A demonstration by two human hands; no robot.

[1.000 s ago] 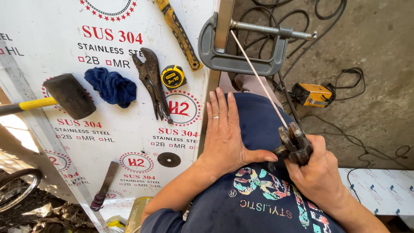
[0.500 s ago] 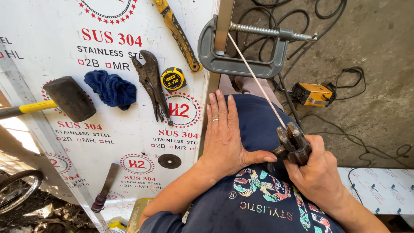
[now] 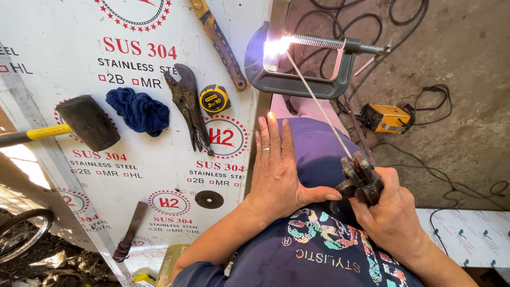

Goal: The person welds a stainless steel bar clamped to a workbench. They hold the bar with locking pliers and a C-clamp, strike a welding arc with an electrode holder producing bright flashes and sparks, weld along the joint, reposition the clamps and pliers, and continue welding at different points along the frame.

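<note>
The right hand (image 3: 396, 215) is clamped on the electrode holder (image 3: 361, 178), its rod (image 3: 319, 103) sparking at the C-clamp (image 3: 297, 79) by the table's (image 3: 159, 154) right edge (the left hand (image 3: 276, 170), flat and empty, steadies it).

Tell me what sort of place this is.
Probably a metal fabrication or welding workshop. The right hand holds an electrode holder whose rod sparks at a C-clamp, hand tools lie on a film-covered steel sheet, and a small yellow welder sits on the concrete floor.
</note>
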